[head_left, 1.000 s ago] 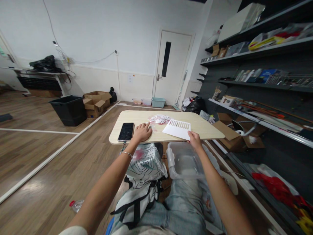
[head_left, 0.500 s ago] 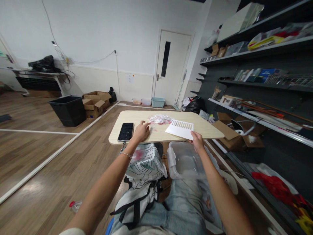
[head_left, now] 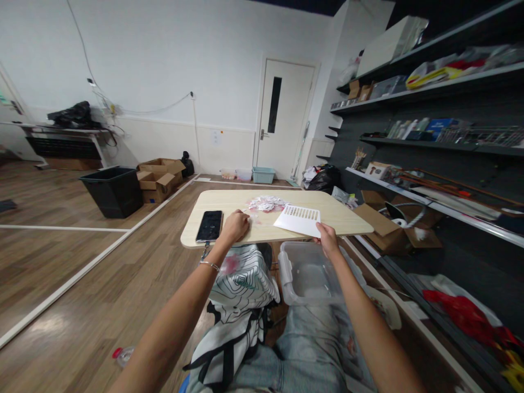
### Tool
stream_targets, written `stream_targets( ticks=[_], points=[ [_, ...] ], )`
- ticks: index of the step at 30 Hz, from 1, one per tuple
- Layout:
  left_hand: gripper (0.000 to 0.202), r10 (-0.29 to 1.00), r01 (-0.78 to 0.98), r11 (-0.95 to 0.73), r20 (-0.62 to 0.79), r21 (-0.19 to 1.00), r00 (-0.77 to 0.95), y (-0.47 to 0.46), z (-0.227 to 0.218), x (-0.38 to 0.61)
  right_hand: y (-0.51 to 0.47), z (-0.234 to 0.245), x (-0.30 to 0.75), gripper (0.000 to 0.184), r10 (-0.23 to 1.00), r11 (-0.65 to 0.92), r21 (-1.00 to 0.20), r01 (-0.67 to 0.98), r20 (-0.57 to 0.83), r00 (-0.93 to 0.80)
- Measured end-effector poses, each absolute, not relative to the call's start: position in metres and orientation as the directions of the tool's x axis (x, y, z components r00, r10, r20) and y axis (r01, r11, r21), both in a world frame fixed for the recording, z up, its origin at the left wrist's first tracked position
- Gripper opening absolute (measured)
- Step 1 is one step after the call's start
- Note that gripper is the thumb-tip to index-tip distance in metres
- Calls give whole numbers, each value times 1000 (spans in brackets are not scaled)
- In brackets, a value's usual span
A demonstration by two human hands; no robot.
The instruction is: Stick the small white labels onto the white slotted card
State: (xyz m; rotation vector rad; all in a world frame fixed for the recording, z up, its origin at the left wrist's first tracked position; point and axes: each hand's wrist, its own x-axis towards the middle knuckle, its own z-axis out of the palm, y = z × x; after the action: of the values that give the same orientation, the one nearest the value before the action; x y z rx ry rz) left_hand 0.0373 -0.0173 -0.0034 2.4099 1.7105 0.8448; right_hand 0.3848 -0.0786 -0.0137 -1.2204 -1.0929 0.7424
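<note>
My right hand (head_left: 327, 239) grips the near right corner of a white card (head_left: 298, 221) with a row of narrow slots along its far side. The card is tilted over the light wooden table (head_left: 344, 210). On the tabletop, left of the card, my left hand (head_left: 234, 227) rests with its fingers curled in; whatever they hold, if anything, is hidden. Close to those fingertips lies a small clear, pinkish scrap (head_left: 255, 219). Beyond both hands is a heap of small white pieces (head_left: 268, 203). A black phone (head_left: 209, 226) lies left of my left hand.
Below the table's near edge, a clear plastic bin (head_left: 309, 275) sits by my knees, beside a patterned black-and-white cloth (head_left: 243, 278). A bottle with a red cap (head_left: 123, 356) lies on the floor. Dark shelves (head_left: 450, 144) line the right side.
My left hand's fingers have drawn in from a more stretched pose and sit slightly nearer me. The card stays in my right hand, and the view has tilted a little.
</note>
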Motion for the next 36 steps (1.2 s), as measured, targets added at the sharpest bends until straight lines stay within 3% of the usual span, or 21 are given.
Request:
stream_targets(
  ticks=[8,14,18,21,24,28,33,36],
  points=[
    [30,900,828,-341,410,446,150,-31,7,34,-77,-15,383,49,913,243,-963,116,268,307],
    [25,862,841,-384,475,381,178,-56,15,34,-76,-16,383,50,916,245,-966,83,259,308],
    [39,923,859,-337,314,384,222,-100,15,37,-75,-17,382,50,914,244,-966,83,258,313],
    [56,955,895,-295,114,334,273,-139,13,45,-76,-16,382,49,915,240,-967,80,253,313],
    [62,961,921,-273,25,277,277,-167,10,55,-76,-16,381,48,919,233,-970,74,245,309],
    [58,948,924,-317,42,215,315,-183,-1,70,-76,-15,382,47,918,231,-971,68,240,315],
    [29,920,902,-391,39,185,390,-190,-19,82,-76,-15,382,47,917,232,-969,83,246,314],
    [27,895,879,-443,35,178,444,-191,-24,91,-77,-14,381,47,918,227,-971,77,239,316]
  ],
)
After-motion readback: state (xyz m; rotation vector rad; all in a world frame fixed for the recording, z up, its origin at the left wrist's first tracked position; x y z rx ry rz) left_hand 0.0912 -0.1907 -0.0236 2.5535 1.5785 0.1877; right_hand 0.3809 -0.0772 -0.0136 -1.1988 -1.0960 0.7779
